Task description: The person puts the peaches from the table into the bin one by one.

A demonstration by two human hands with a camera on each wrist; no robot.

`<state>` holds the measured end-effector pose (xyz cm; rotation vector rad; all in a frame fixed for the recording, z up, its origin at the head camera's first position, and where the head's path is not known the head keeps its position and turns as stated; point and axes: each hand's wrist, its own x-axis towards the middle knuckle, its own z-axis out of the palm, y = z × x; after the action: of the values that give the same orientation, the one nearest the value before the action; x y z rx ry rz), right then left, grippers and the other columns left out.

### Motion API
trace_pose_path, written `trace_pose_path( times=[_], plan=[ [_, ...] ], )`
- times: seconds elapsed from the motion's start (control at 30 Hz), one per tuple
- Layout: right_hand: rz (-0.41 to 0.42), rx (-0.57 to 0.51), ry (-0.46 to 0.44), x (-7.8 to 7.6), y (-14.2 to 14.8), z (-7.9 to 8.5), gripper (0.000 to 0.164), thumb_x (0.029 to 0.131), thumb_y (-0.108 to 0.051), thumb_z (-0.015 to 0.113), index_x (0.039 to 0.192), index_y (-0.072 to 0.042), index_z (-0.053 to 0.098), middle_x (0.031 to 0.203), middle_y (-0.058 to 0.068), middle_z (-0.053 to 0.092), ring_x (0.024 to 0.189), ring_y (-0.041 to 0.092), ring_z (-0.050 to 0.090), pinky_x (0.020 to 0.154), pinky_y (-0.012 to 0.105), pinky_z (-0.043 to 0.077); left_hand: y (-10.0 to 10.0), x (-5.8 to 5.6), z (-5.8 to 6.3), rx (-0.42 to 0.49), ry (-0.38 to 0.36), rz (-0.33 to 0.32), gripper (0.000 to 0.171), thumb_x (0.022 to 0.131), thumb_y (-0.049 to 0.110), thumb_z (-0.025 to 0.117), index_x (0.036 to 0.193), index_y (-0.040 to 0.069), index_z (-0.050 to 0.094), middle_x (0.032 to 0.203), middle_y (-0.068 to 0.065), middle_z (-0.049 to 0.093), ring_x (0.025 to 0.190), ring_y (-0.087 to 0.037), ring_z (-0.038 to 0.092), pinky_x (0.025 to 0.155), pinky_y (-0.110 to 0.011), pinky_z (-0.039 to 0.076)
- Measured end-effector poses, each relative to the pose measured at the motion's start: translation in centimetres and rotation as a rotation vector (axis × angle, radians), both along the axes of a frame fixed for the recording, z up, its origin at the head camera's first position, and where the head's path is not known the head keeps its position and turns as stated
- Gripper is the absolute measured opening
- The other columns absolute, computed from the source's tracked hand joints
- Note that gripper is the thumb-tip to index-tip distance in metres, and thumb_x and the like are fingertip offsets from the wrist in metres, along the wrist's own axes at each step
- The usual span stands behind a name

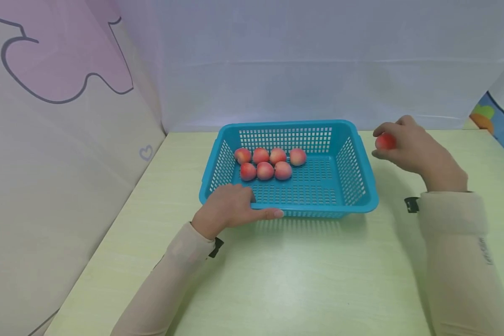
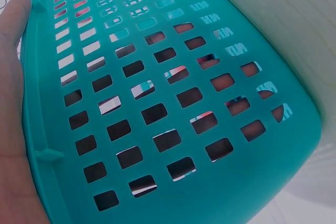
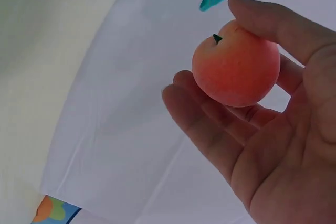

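Observation:
A blue plastic basket (image 1: 357, 200) with slotted walls stands on the table. Several small red-and-yellow peaches (image 1: 265, 171) lie in two rows toward its left side. My left hand (image 1: 231, 207) grips the near rim, thumb along the outside and fingers over into the basket. In the left wrist view the basket's perforated wall (image 2: 210, 161) fills most of the picture. Just beyond the basket's right side, my right hand (image 1: 416, 147) holds one peach (image 3: 236, 69) between thumb and fingers, raised above the table. A small green stem shows on that peach.
The pale wood-grain table (image 1: 311, 280) runs back to a white cloth backdrop (image 1: 319, 74). A white sheet with a pink printed shape (image 1: 63, 60) borders the left side. A coloured print (image 1: 485, 114) shows at the far right corner.

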<state>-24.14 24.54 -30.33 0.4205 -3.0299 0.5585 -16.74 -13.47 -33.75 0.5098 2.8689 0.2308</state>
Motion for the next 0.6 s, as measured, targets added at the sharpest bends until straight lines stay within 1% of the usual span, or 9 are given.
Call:
trace_pose_path(
  times=[0.2, 0.37, 0.47, 0.6],
  plan=[
    [-0.014, 0.037, 0.03, 1.2, -0.5, 2.1, 0.053, 0.092, -0.036, 0.062, 0.132, -0.004, 0.048, 0.124, 0.027, 0.038, 0.1, 0.045, 0.042, 0.07, 0.06, 0.047, 0.1, 0.0, 0.0, -0.002, 0.007, -0.006, 0.082, 0.059, 0.1, 0.025, 0.056, 0.019, 0.038, 0.047, 0.008, 0.025, 0.04, -0.009, 0.027, 0.044, -0.03, 0.02],
    [-0.007, 0.021, 0.065, 2.0, -0.8, 3.0, 0.059, 0.094, -0.045, 0.056, 0.135, -0.005, 0.045, 0.127, 0.026, 0.04, 0.102, 0.045, 0.042, 0.073, 0.062, 0.043, 0.1, 0.0, 0.0, 0.002, 0.002, -0.006, 0.082, 0.059, 0.1, 0.026, 0.055, 0.019, 0.036, 0.047, 0.008, 0.024, 0.04, -0.009, 0.026, 0.043, -0.03, 0.019],
    [0.02, -0.021, 0.097, 2.2, -1.3, 3.2, 0.056, 0.095, -0.043, 0.057, 0.134, -0.004, 0.046, 0.125, 0.024, 0.044, 0.104, 0.043, 0.042, 0.077, 0.062, 0.042, 0.1, 0.0, 0.1, 0.005, -0.005, -0.004, 0.082, 0.06, 0.099, 0.026, 0.056, 0.019, 0.037, 0.047, 0.008, 0.025, 0.04, -0.009, 0.027, 0.043, -0.029, 0.02],
    [0.077, -0.089, 0.139, 2.1, -2.1, 3.1, 0.051, 0.093, -0.031, 0.064, 0.13, -0.001, 0.047, 0.124, 0.022, 0.046, 0.108, 0.042, 0.04, 0.081, 0.062, 0.042, 0.1, 0.0, 0.1, 0.002, -0.002, -0.002, 0.082, 0.06, 0.099, 0.026, 0.057, 0.018, 0.039, 0.047, 0.008, 0.026, 0.04, -0.009, 0.028, 0.044, -0.03, 0.021]
  ],
)
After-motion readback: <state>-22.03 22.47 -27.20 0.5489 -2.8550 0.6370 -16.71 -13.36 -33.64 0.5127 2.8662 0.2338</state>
